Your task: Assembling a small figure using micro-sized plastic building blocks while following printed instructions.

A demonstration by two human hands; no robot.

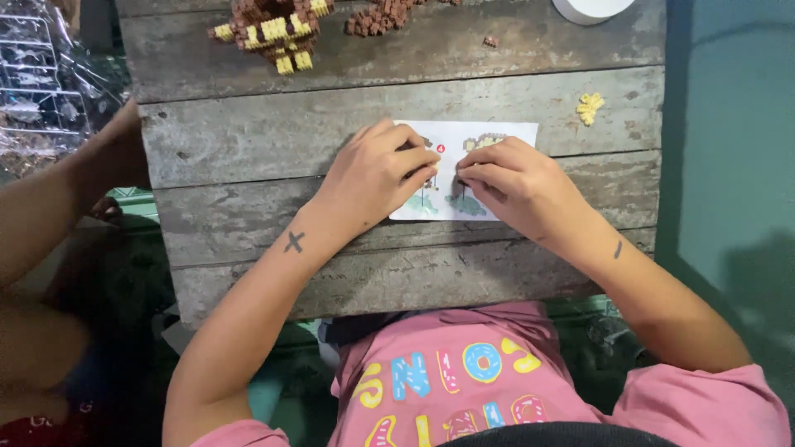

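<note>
A tiny piece, hidden from view, seems pinched between closed fingertips of left hand (374, 175) and right hand (507, 178) over the white illustrated instruction sheet (505, 132) on the weathered grey plank worktop (248, 141); careful alignment is judged needed next.

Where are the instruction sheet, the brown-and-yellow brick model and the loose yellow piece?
instruction sheet (513, 132): head view, bare white top-right corner.
brown-and-yellow brick model (269, 29): head view, middle of its striped body.
loose yellow piece (590, 108): head view, its centre, on the planks right of the sheet.
</note>
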